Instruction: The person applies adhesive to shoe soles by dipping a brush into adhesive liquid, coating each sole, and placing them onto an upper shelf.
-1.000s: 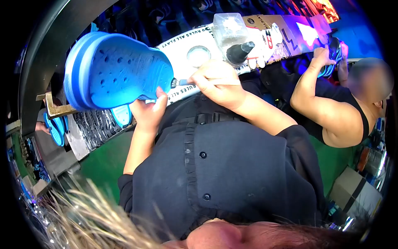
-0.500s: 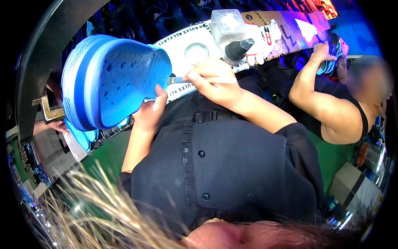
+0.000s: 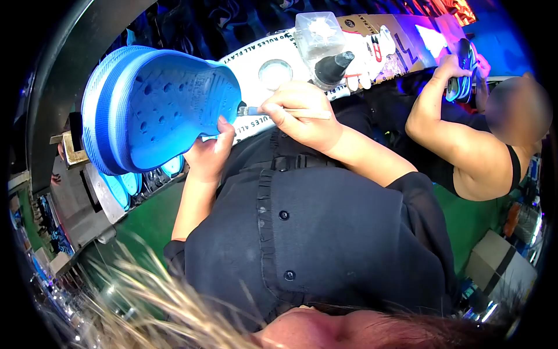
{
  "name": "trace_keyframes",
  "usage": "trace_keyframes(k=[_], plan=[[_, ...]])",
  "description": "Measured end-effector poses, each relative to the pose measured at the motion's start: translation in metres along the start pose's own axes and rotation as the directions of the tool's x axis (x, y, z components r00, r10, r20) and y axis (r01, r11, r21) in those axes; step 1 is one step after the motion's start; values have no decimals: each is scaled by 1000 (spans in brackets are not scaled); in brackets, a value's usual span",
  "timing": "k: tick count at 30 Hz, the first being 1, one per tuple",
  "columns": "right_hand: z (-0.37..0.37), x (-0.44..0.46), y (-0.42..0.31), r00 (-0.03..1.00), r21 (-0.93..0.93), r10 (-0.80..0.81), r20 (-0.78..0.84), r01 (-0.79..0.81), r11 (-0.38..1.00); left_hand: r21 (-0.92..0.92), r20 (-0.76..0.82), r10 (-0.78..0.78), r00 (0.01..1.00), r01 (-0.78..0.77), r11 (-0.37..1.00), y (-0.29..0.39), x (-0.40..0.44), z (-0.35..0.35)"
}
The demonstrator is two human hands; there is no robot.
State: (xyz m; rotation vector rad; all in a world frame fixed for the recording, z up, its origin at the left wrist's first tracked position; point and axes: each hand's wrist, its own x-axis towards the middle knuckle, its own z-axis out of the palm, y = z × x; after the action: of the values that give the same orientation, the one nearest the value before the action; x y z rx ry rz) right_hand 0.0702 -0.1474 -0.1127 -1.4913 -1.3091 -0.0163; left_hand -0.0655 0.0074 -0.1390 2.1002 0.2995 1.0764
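A large blue shoe piece [image 3: 168,110], with a striped light and dark blue side and several holes, is held by my left hand [image 3: 212,152] at its lower right edge, thumb on top. My right hand [image 3: 305,116] is closed round a brush [image 3: 250,111] with a pale handle. The brush's tip touches or lies very near the shoe's right end. Beyond my right hand, a round dish [image 3: 275,74] sits on the white printed surface [image 3: 244,64].
A clear plastic box [image 3: 319,35], a black cone-tipped bottle [image 3: 334,68] and red-handled snips [image 3: 377,49] stand or lie behind my right hand. A co-worker [image 3: 471,139] at right holds a dark shoe [image 3: 464,70]. Light blue soles [image 3: 119,189] lie at lower left.
The blue shoe piece has tilted back and forth and shifted slightly left. The brush stays by its right end. At far left, another person's hand has drawn back from the light blue soles.
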Motion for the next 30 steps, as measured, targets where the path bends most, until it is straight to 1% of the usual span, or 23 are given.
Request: trace_keyframes(k=[3,4,5,6,8,9,10,12,14,15,16,18,19,20,21,22,23,24,25,27,28,29,30], plan=[[-4,-7,4,1000,-14,-15,-10,14,1000,-14,-47,16,999,-17,1000,2,0,0],[-6,-9,5,999,-15,-16,-32,15,1000,-44,-46,-15,999,13,999,2,-1,-1],[-7,-11,5,997,69,50,-59,-46,997,-75,-45,-44,998,41,996,2,-1,-1],[-9,-14,6,997,71,42,-60,-38,997,-71,-49,-39,998,35,997,3,0,-4],[-14,-17,7,984,168,114,-136,-91,982,-70,7,-112,994,112,991,10,6,-10],[-15,-20,7,971,146,157,-180,-132,980,-211,-29,-202,979,191,959,15,9,-10],[-18,-22,8,971,135,138,-198,-112,984,-206,-50,-220,974,205,957,25,16,-14],[-26,-26,12,943,158,229,-243,-194,968,-228,-6,-217,976,210,951,30,31,-31],[-27,-31,17,901,279,344,-266,-269,922,-451,215,-372,903,429,782,46,44,-50],[-26,-36,21,887,314,377,-268,-289,904,-503,240,-449,861,506,701,58,53,-51],[-26,-39,24,873,350,408,-267,-306,885,-525,349,-473,809,587,616,74,61,-55],[-32,-40,22,882,312,389,-266,-303,901,-565,557,-347,754,651,507,73,73,-59],[-35,-39,20,894,275,357,-271,-284,919,-585,597,-337,728,683,438,85,83,-51],[-37,-42,22,903,237,330,-276,-269,933,-566,618,-296,729,673,476,88,92,-44],[-37,-42,20,892,265,358,-275,-287,920,-581,629,-231,742,647,494,89,107,-35],[-37,-43,18,880,298,390,-270,-308,903,-604,626,-190,756,624,495,89,128,-24],[-34,-47,21,855,388,448,-262,-331,860,-628,622,-148,769,602,493,89,149,-12],[-35,-47,17,850,398,459,-259,-339,853,-699,678,66,732,614,368,72,188,5],[-34,-47,19,850,410,457,-264,-330,850,-714,700,276,659,661,232,55,227,21],[-31,-50,21,847,424,459,-268,-324,846,-733,667,202,717,680,7,62,263,29],[-31,-50,21,848,426,455,-271,-318,847,-806,546,-292,785,587,71,98,266,27],[-32,-51,23,850,427,448,-276,-309,850,-810,576,-196,794,586,-8,92,269,25],[-33,-52,27,865,387,422,-271,-304,871,-812,574,-193,796,584,-6,92,260,26]])
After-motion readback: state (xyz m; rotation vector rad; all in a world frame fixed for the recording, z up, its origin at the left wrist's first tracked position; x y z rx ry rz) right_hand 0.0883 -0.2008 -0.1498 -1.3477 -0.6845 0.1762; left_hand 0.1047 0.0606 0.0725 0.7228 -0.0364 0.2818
